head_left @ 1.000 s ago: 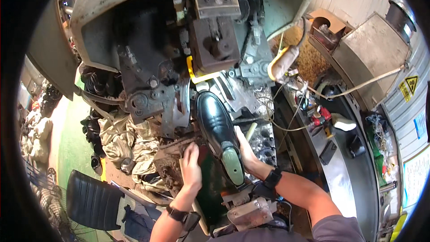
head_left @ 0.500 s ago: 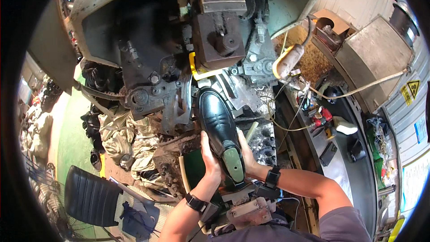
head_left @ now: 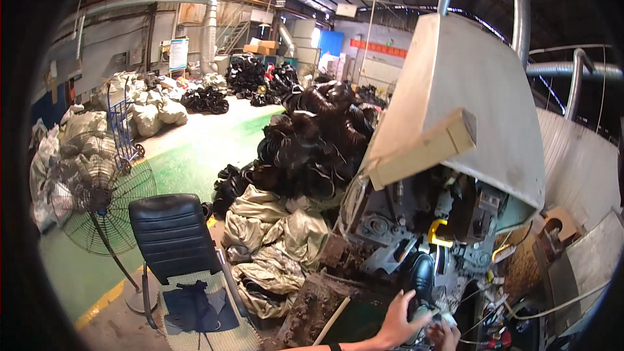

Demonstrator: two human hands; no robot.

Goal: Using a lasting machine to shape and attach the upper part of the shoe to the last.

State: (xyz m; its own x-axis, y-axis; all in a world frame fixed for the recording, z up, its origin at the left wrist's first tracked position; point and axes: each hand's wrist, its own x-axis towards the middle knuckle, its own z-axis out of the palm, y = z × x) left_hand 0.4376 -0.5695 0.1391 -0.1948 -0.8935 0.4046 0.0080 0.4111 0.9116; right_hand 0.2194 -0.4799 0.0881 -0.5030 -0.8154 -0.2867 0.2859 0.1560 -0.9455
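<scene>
A black leather shoe [head_left: 421,276] sits toe-first among the metal parts of a machine [head_left: 383,224], at the lower right. Its heel end is hidden behind my hands. My left hand [head_left: 396,322] is beside the heel end, thumb raised and fingers stretched apart, slightly blurred. Close by at the lower edge, my right hand [head_left: 444,335] has curled fingers near a small pale patch that I cannot make out. A yellow bracket [head_left: 439,234] on the machine stands just beyond the shoe's toe.
A black office chair [head_left: 170,229] and a standing fan [head_left: 101,198] are at the left. Pale sacks [head_left: 273,247] and a heap of black shoe-like items [head_left: 312,140] lie beside the machine. Its large pale hood [head_left: 481,104] rises above. Cables [head_left: 552,312] hang at the right.
The view has swung up and left, showing the workshop. My hands, earlier around both sides of the shoe, are now at its heel end; the left has opened.
</scene>
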